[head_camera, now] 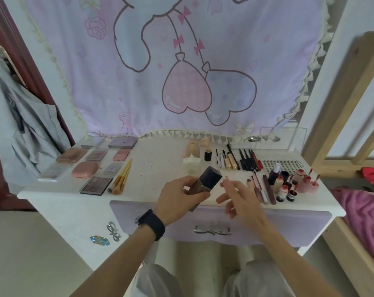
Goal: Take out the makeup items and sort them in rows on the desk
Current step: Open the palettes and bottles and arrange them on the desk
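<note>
Over the desk [156, 168] front edge, the left hand [177, 200] has its grip clamped on a square bottle [205, 181]. The bottle's long axis is tilted, with the dark cap pointing up and right. The right hand [241, 198] is just beside it, fingers apart.

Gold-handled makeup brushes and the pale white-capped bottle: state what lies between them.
Head view: only bare white desk top between the gold-handled makeup brushes and the pale white-capped bottle, save a few faint specks.
</note>
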The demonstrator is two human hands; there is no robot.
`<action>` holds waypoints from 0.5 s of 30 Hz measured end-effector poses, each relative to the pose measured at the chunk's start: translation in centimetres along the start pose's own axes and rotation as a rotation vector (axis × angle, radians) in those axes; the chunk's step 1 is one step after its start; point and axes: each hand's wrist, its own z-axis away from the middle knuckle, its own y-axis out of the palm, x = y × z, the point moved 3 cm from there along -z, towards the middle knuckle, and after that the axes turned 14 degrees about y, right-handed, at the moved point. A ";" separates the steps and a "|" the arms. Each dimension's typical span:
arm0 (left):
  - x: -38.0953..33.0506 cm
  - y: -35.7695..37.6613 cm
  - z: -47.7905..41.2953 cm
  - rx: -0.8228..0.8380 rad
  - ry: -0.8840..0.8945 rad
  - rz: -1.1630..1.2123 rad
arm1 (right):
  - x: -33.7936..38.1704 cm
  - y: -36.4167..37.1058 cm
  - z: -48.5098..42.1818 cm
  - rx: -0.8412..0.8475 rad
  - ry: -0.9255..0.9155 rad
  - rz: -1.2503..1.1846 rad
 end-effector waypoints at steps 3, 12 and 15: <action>-1.1 0.3 -0.1 0.102 0.159 -0.288 | 1.4 -0.4 -0.5 -0.011 0.032 0.098; -0.9 2.2 0.8 0.175 0.251 -0.424 | 1.8 0.4 -0.7 -0.125 0.010 0.257; -0.9 2.5 1.1 0.138 0.204 -0.284 | 1.7 0.7 -0.5 -0.184 -0.036 0.265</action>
